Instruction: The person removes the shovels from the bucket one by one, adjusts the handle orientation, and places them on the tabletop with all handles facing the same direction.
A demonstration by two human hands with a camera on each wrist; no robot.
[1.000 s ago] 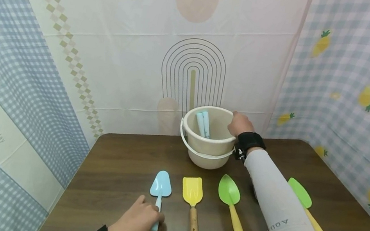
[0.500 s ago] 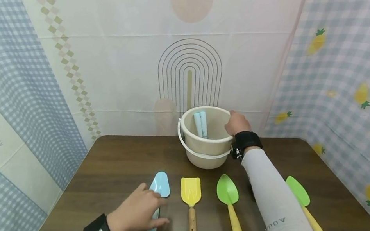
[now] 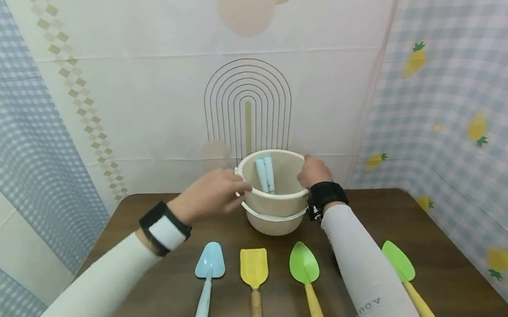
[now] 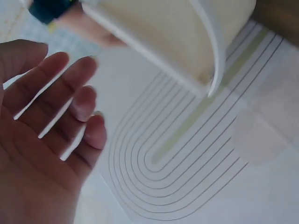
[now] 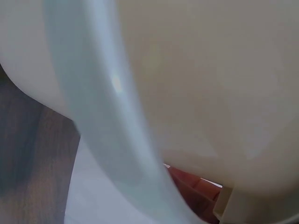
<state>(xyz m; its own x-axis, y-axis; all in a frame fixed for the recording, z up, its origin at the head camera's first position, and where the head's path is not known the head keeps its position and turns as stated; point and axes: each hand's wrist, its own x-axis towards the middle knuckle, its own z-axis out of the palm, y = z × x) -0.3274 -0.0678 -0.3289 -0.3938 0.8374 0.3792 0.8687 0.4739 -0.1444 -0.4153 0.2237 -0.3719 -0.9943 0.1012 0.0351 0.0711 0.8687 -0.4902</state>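
A cream bucket [image 3: 274, 204] stands at the back of the dark table [image 3: 480, 315], with two pale blue handles [image 3: 265, 175] leaning inside it. My right hand [image 3: 312, 171] grips the bucket's right rim. My left hand [image 3: 212, 193] is at the bucket's left side, fingers straight and spread; the left wrist view shows the left hand [image 4: 51, 140] open, just short of the bucket [image 4: 177, 32]. The right wrist view is filled by the bucket wall [image 5: 210, 93] and its bail handle [image 5: 107, 130].
Several toy shovels lie in a row in front of the bucket: a blue one [image 3: 208, 276], a yellow one [image 3: 254, 277], a green one [image 3: 306, 274] and another green one [image 3: 405, 280] right of my right arm. Patterned cloth walls enclose the table.
My left hand let go of the blue shovel's handle and rose to the bucket's left side. The blue shovel lies on the table. My right hand stayed on the rim.
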